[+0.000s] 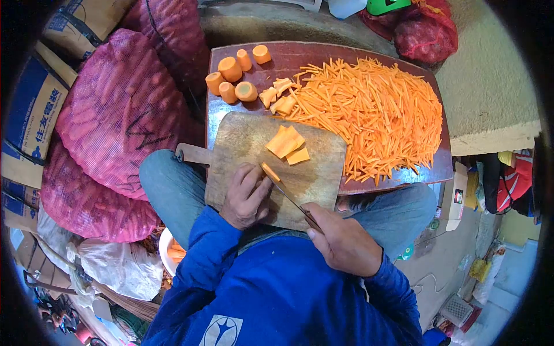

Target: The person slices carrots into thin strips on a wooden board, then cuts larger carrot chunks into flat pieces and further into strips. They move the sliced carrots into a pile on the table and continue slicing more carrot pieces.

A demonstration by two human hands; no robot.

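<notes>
On the wooden cutting board, which overlaps the near edge of the dark red bench, a thin carrot slice lies at the tip of the knife. The right hand has its grip closed around the knife handle, the blade slanting toward the left hand. That hand rests on the board, fingers bent, just beside the blade and slice; whether its grip pinches anything cannot be told. Farther up the board, flat carrot slabs overlap. Beyond the board, short carrot chunks cluster at the bench's left corner, more cut pieces lie beside them, and a wide heap of carrot sticks covers the right side. Pink mesh sacks bulge at left, near a white bowl.
</notes>
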